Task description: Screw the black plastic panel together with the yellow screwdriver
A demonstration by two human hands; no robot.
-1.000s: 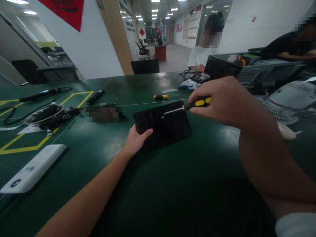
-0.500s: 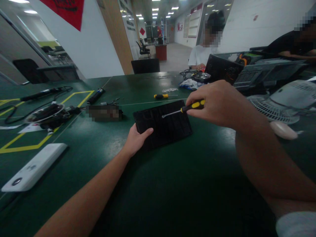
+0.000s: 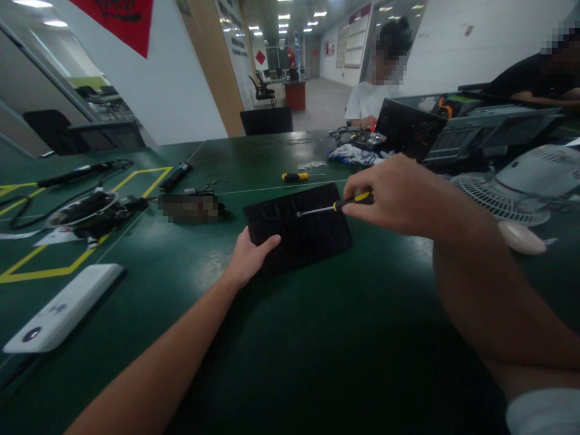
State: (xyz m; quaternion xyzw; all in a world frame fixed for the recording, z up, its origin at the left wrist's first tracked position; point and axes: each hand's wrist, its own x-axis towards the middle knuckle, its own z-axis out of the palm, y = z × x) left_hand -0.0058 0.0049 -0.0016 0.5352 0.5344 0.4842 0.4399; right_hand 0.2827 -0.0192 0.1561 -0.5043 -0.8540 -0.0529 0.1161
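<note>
Flat black panel (image 3: 317,232) lying at a slant on the dark green table (image 3: 290,344), in front of the person, between the two hands. The left hand (image 3: 252,255) is closed on its near left corner, the thumb laid over the upper face and the other fingers out of sight at the edge. The right hand (image 3: 394,196) is clamped around the handle of a yellow-and-black screwdriver (image 3: 336,206), whose shaft slopes down leftward over the panel; its tip meets a small bright spot on the panel's face, too small to identify with certainty. Just beyond the panel lies a second screwdriver (image 3: 295,177), likewise yellow and black, and behind it a small clear packet (image 3: 311,165). To the left are a pixelated block (image 3: 190,208), a black cylinder (image 3: 176,176) and a tangle of dark parts (image 3: 86,211) beside yellow tape lines (image 3: 40,275). Nearer on that side lies a long white device (image 3: 63,308). To the right stand a white fan-like unit (image 3: 539,178) and a pale rounded object (image 3: 522,237). Beyond, a person in a white shirt (image 3: 362,103) sits beside grey metal casings (image 3: 493,130).
</note>
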